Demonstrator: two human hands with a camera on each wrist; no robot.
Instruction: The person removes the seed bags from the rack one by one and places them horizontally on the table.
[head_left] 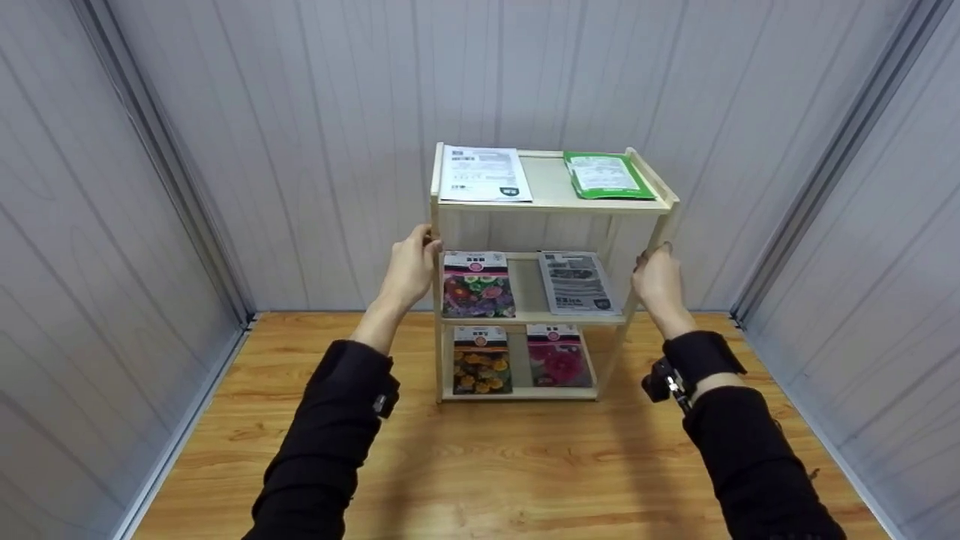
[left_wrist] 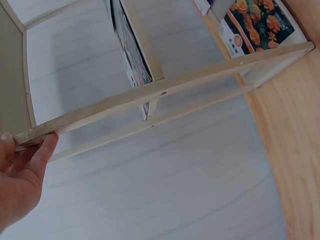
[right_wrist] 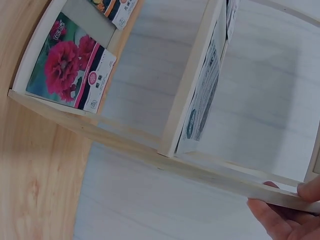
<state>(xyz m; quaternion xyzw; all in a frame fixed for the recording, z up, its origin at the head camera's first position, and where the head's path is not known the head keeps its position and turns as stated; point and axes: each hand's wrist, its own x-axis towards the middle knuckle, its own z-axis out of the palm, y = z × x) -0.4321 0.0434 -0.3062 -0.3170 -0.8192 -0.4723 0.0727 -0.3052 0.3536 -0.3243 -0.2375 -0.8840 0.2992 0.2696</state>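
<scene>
A pale wooden three-tier shelf (head_left: 546,180) stands on the wood-grain surface. My left hand (head_left: 411,268) pinches its left front upright just below the top tier. On the opposite side, my right hand (head_left: 660,285) grips the right front upright a little lower than the top board. In the right wrist view, the thumb and fingers of that hand (right_wrist: 287,215) lie on either side of the upright. The top tier carries a white-backed packet (head_left: 486,176) and a green packet (head_left: 607,176). Flower seed packets (head_left: 478,286) and a grey printed packet (head_left: 576,283) lie on the middle tier.
An orange-flower packet (head_left: 481,364) and a pink-flower packet (head_left: 559,360) rest on the bottom tier. Pale panel walls (head_left: 360,112) enclose the back and both sides. Wood-grain flooring (head_left: 510,465) extends in front of the shelf.
</scene>
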